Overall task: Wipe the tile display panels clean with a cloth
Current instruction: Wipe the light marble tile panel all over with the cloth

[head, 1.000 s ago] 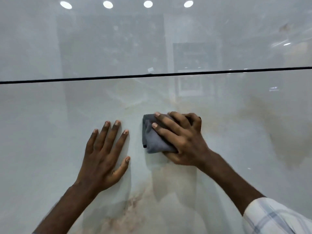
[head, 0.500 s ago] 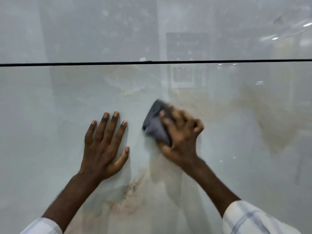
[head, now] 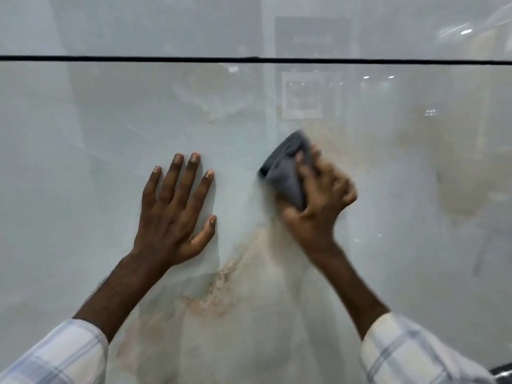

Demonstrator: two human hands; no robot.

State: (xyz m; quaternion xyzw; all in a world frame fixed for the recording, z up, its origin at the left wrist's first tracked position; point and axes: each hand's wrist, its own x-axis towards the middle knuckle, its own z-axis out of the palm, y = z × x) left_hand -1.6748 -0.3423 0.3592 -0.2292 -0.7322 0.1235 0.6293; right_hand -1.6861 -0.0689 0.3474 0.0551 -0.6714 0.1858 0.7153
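Head view: a glossy pale tile panel (head: pixel 83 162) fills most of the picture, with brownish veining (head: pixel 219 295) running from its middle toward 6 o'clock. A thin black joint (head: pixel 166 59) crosses the picture at 12 o'clock, and a second panel (head: pixel 138 23) shows above it.

The left hand (head: pixel 174 217) lies flat on the lower panel, at 9 o'clock of the cloth (head: pixel 288 170) and apart from it. Its fingers are straight and slightly spread, pointing to 12 o'clock, the thumb out toward 3 o'clock; it holds nothing.

The right hand (head: pixel 318 200) is blurred. Its fingers curl over the folded grey cloth and grip it against the panel. The cloth sticks out of the hand toward 11 o'clock, touches the tile just right of the picture's middle, and sits well below the joint.

The forearms enter from 7 and 5 o'clock, out of a left sleeve (head: pixel 55 356) and a right sleeve (head: pixel 415 353), both white with a grey check. A light reflection (head: pixel 466 31) glints at 2 o'clock.
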